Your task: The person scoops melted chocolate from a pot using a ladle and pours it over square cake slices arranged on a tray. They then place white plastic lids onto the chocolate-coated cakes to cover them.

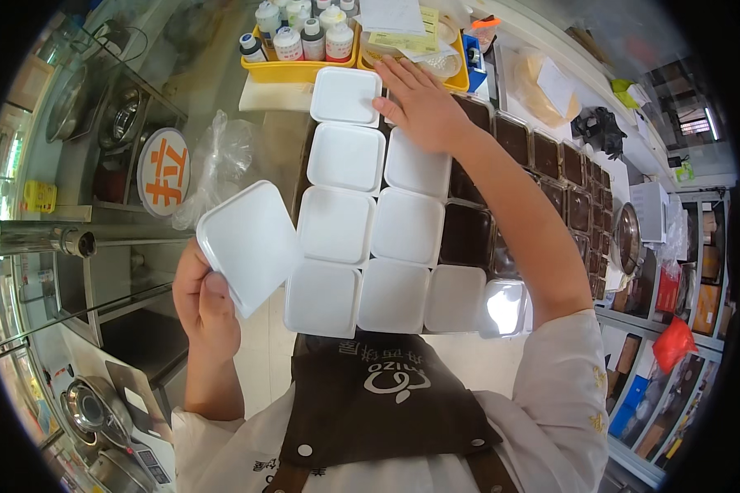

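Observation:
A white square plastic lid [250,243], tilted, is held at its lower left edge by my left hand [206,302], thumb on its face. My right hand [428,111] reaches to the far end of the rows, palm down with its fingers spread, over the top of the second column; what lies beneath it is mostly hidden. Square containers stand in tight rows on the table. Those nearest the left have white lids, such as this white lid [336,225]. Farther right, clear containers with a dark brown filling [467,237] show no white lids.
Beyond the rows stand a yellow basket [299,71] of small bottles and another yellow basket [462,77] with papers over it. A clear plastic bag [219,160] lies on the left. Metal bowls and a digital scale [151,465] are at lower left. Shelving [660,333] stands at right.

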`<state>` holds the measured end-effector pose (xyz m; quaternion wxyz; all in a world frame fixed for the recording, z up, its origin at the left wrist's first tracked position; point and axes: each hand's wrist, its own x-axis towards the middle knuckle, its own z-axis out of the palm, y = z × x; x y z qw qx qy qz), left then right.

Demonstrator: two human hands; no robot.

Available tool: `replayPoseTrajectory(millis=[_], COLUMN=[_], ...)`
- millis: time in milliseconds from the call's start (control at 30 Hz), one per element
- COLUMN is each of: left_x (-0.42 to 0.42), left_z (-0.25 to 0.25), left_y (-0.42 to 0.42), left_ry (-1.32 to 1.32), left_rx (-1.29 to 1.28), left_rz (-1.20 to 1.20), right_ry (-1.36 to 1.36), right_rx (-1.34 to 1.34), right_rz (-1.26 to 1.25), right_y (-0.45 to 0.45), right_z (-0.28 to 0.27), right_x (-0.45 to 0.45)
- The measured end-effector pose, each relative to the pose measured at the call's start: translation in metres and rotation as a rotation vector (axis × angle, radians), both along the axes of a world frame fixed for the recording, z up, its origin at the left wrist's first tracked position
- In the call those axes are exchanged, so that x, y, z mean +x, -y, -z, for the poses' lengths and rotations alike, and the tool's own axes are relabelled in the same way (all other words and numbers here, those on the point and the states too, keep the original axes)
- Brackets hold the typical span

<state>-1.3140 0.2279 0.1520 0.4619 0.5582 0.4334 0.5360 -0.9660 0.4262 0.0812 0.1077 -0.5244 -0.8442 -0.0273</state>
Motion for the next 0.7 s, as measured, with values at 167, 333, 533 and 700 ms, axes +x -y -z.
replayPoseTrajectory(millis=[167, 333, 533, 700], left_x=[0.003, 0.021, 0.099, 0.163], left_z=[-0.003, -0.021, -0.065, -0.072], left_y=[-0.002, -0.025, -0.071, -0.09], left_ry=[0.045, -0.082, 0.237, 0.933], left_rx=[0.002, 0.124, 0.043, -0.408], left_rz=[0.072, 0.118, 0.227, 0.652], right_ry=[-0.009, -0.386, -1.278, -1.614], right_rx=[-0.085, -0.269, -0.983, -0.655], right_rz=[-0.006, 0.016, -0.461, -0.422], right_y=[0.001, 0.005, 0.074, 0.122], right_z=[0.0, -0.05, -0.153, -0.165], right_x=[-0.001, -0.006, 0.013, -0.005])
